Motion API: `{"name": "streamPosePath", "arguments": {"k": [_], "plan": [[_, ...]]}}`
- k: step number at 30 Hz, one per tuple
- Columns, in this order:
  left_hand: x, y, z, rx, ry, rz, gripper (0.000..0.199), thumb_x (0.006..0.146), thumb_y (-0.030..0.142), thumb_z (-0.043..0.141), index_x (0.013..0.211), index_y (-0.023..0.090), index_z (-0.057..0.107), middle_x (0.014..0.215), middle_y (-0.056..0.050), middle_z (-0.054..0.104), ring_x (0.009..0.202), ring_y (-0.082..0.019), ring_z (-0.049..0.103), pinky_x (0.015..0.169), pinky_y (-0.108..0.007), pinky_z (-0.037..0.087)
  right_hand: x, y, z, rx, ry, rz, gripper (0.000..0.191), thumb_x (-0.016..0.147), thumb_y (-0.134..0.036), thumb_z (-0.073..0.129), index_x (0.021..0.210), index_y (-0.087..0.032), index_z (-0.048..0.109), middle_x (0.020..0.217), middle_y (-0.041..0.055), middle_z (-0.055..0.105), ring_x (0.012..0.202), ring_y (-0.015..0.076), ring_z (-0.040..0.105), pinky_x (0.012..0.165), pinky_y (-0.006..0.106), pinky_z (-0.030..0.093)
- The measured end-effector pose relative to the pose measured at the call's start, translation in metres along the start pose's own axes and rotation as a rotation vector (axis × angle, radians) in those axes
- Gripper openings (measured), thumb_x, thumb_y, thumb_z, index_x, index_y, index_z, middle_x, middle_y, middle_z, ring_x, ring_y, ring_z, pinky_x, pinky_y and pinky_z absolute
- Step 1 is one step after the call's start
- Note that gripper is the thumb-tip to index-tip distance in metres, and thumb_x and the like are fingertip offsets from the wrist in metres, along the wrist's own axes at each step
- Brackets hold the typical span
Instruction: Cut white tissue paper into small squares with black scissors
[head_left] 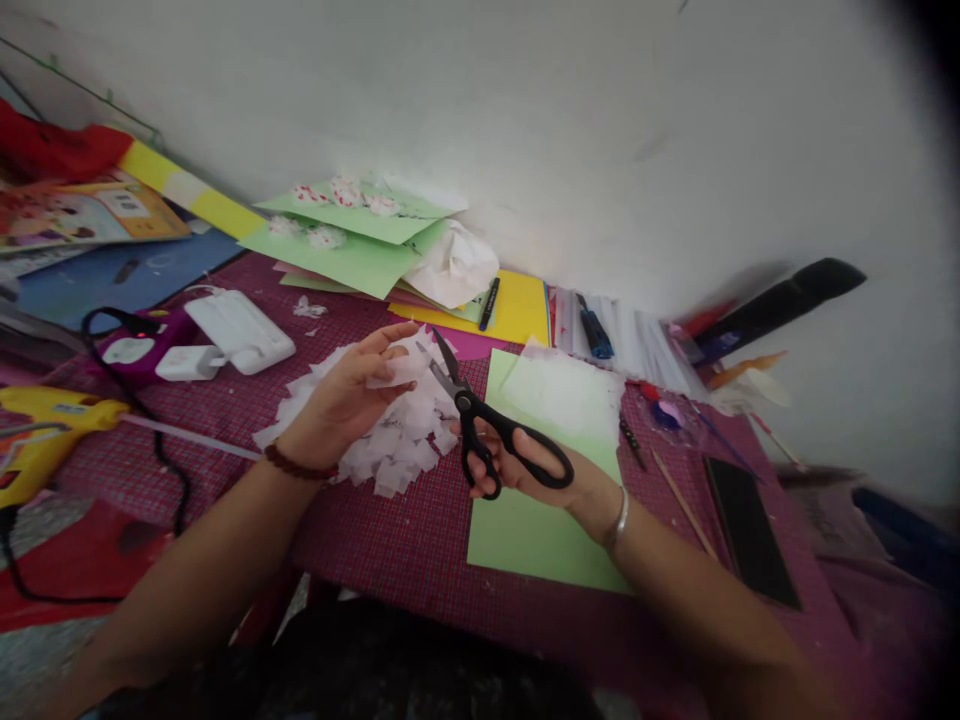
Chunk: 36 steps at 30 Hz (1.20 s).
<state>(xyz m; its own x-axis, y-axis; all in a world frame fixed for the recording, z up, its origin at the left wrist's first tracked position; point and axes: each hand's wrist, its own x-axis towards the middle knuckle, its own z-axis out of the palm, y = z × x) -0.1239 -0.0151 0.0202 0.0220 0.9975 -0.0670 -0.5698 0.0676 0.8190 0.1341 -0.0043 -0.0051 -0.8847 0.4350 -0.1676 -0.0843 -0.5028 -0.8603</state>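
My left hand (349,390), a dark red bead bracelet at its wrist, pinches a thin white paper piece (401,368) between thumb and fingers. Black-handled scissors (466,402) are in my right hand (525,465), its fingers in the handle loops; the blades are apart and point up and left, close beside the paper. Beneath my left hand lies a pile of small white paper squares (397,455) on the dark red checked tabletop (375,535). Under my right hand is a light green sheet (547,540), with white tissue sheets (559,395) on its upper part.
A yellow glue gun (45,440) and a purple power strip with white chargers (244,330) lie left. Green sheets with paper flowers (337,265) stand at the back. Behind my right hand are a blue cutter (592,330) and plastic sleeves; a black slab (752,530) lies right.
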Motion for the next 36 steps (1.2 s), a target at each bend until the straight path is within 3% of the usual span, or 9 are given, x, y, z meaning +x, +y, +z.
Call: {"name": "streamPosePath", "arguments": {"k": [4,10,15,18,21,24,27,30,36], "plan": [[0.001,-0.002,0.001,-0.007,0.026,-0.003,0.050,0.060,0.007,0.065,0.107,0.019,0.071,0.074,0.002,0.054,0.066,-0.010,0.051,0.063,-0.022,0.051,0.001,-0.001,0.003,-0.054,0.031,-0.063,0.058,0.084,-0.067,0.066,0.112,-0.016,0.059,0.083,0.0008,0.058,0.063,0.0095,0.054,0.062,0.026,0.045],[0.001,-0.002,0.005,0.006,0.052,-0.004,0.048,0.059,0.007,0.066,0.105,0.020,0.072,0.074,0.001,0.057,0.065,-0.010,0.052,0.060,-0.022,0.051,0.003,-0.005,0.010,-0.200,0.144,-0.101,0.053,0.085,-0.064,0.066,0.105,-0.016,0.057,0.070,-0.0038,0.053,0.045,0.0047,0.040,0.042,0.024,0.027],[0.000,-0.003,0.010,0.156,0.147,0.147,0.042,0.063,0.008,0.071,0.103,0.018,0.069,0.065,0.005,0.051,0.057,-0.008,0.048,0.055,-0.019,0.046,-0.001,-0.007,0.002,-0.294,0.138,-0.095,0.053,0.088,-0.067,0.061,0.107,-0.018,0.055,0.087,0.0026,0.057,0.066,0.0109,0.053,0.060,0.027,0.041],[0.002,-0.006,0.010,0.294,0.203,0.298,0.045,0.066,0.009,0.075,0.110,0.018,0.065,0.066,0.005,0.056,0.057,-0.008,0.048,0.052,-0.018,0.041,-0.014,-0.009,-0.004,-0.417,0.103,-0.081,0.055,0.090,-0.067,0.057,0.115,-0.018,0.054,0.091,0.0035,0.055,0.074,0.0133,0.052,0.067,0.029,0.043],[0.003,-0.009,0.009,0.341,0.216,0.362,0.053,0.067,0.012,0.077,0.118,0.019,0.062,0.067,0.005,0.058,0.058,-0.008,0.049,0.053,-0.019,0.040,-0.028,-0.013,-0.005,-0.584,0.073,-0.050,0.053,0.092,-0.066,0.056,0.115,-0.019,0.054,0.091,0.0035,0.053,0.077,0.0149,0.051,0.071,0.031,0.043],[0.002,-0.010,0.009,0.373,0.188,0.330,0.060,0.068,0.013,0.078,0.125,0.020,0.060,0.068,0.005,0.058,0.057,-0.009,0.049,0.052,-0.020,0.038,-0.031,-0.018,-0.001,-0.681,0.085,-0.002,0.057,0.089,-0.069,0.057,0.115,-0.019,0.055,0.090,0.0033,0.052,0.078,0.0162,0.049,0.070,0.032,0.043],[-0.002,-0.009,0.011,0.404,0.118,0.197,0.067,0.069,0.013,0.077,0.132,0.020,0.056,0.066,0.006,0.056,0.053,-0.008,0.045,0.050,-0.020,0.033,-0.023,-0.022,0.001,-0.738,0.094,-0.006,0.063,0.085,-0.070,0.061,0.120,-0.018,0.055,0.089,0.0029,0.050,0.077,0.0163,0.046,0.068,0.032,0.041],[-0.004,-0.007,0.013,0.444,0.061,0.103,0.071,0.070,0.013,0.075,0.137,0.017,0.053,0.064,0.006,0.055,0.053,-0.007,0.042,0.050,-0.021,0.030,-0.012,-0.023,0.001,-0.736,0.112,-0.039,0.064,0.084,-0.064,0.067,0.124,-0.016,0.054,0.090,0.0029,0.050,0.076,0.0153,0.044,0.067,0.032,0.040],[-0.004,-0.005,0.013,0.469,0.064,0.067,0.077,0.066,0.009,0.073,0.140,0.015,0.050,0.060,0.008,0.050,0.052,-0.007,0.040,0.050,-0.021,0.028,-0.006,-0.018,-0.006,-0.712,0.228,-0.010,0.062,0.078,-0.050,0.078,0.127,-0.020,0.058,0.090,0.0013,0.055,0.073,0.0143,0.046,0.064,0.030,0.038]]}}
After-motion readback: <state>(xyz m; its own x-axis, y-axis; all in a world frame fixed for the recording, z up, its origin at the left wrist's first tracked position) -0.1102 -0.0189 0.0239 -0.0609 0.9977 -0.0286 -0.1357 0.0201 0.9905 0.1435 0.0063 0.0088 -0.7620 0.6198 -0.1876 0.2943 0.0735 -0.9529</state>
